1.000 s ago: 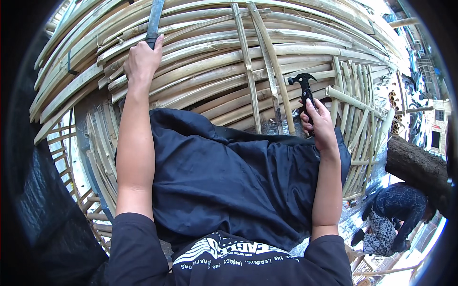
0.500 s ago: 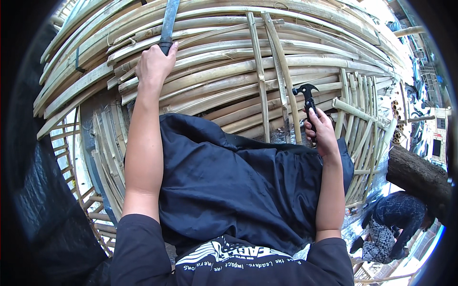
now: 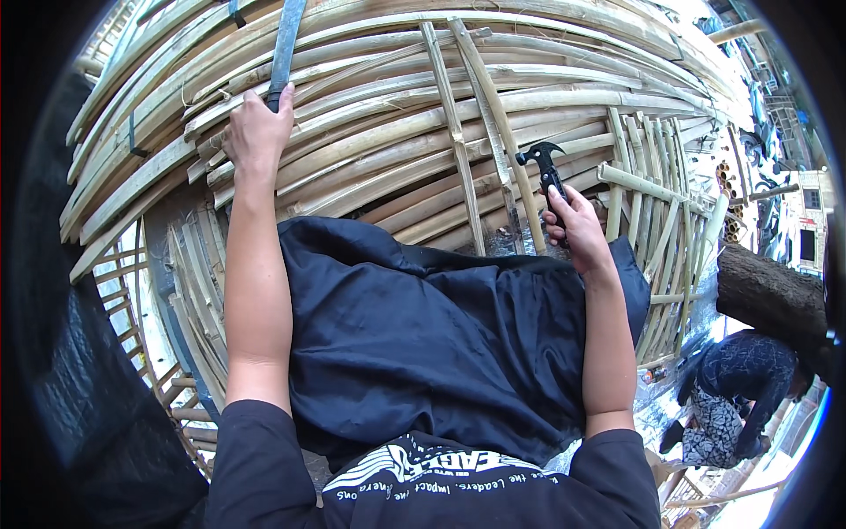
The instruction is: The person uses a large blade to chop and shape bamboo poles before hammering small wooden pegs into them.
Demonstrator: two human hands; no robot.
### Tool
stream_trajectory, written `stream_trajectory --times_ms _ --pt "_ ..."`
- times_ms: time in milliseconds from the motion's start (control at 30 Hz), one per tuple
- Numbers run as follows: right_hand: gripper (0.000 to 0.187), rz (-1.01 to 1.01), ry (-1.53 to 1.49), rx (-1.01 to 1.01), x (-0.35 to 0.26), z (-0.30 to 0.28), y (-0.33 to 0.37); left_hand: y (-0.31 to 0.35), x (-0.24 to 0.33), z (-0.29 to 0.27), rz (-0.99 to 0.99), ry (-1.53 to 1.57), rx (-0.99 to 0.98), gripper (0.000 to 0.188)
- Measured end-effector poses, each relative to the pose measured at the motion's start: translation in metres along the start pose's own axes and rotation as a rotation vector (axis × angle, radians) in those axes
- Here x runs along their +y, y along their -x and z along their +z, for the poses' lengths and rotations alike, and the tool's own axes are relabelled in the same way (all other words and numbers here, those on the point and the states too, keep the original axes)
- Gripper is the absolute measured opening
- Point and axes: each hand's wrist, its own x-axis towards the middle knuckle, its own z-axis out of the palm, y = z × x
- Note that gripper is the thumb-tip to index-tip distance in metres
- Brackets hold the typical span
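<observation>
My left hand (image 3: 257, 137) is closed round the black handle of a machete (image 3: 286, 48), whose long grey blade points away over the stacked bamboo strips (image 3: 388, 143). In my right hand (image 3: 579, 227) I grip a small black claw hammer (image 3: 548, 169) by its handle, head up, with the claw turned to the right. The hammer head sits just right of an upright bamboo slat (image 3: 493, 101) that crosses the stack. A dark cloth (image 3: 423, 339) covers my lap between my forearms.
A bamboo lattice (image 3: 656, 176) stands right of the hammer. Farther right are a thick log (image 3: 771, 286) and a bent-over person (image 3: 740, 379). Black plastic sheeting (image 3: 84, 370) hangs at the left, beside a ladder-like bamboo frame (image 3: 132, 300).
Both hands have shifted slightly left in the picture, still holding the machete and hammer. The bamboo has also slid left in view. The person at the right has moved a little.
</observation>
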Motion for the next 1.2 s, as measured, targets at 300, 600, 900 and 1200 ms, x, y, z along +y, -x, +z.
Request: stream_trajectory --times_ms 300,600,900,1200 --pt "0.019 0.002 -0.023 -0.036 0.0 0.003 -0.008 0.035 0.052 0.022 0.449 0.381 0.213 0.035" --pt "0.025 -0.027 0.01 0.043 -0.003 0.012 -0.008 0.014 0.062 0.069 0.516 0.088 0.17 0.038" --pt "0.025 0.004 0.002 0.081 0.003 0.011 -0.014 -0.004 0.056 0.078 0.558 0.264 0.166 0.025" --pt "0.022 -0.025 -0.041 0.086 0.007 0.003 -0.012 -0.003 0.064 0.06 0.604 0.542 0.175 0.023"
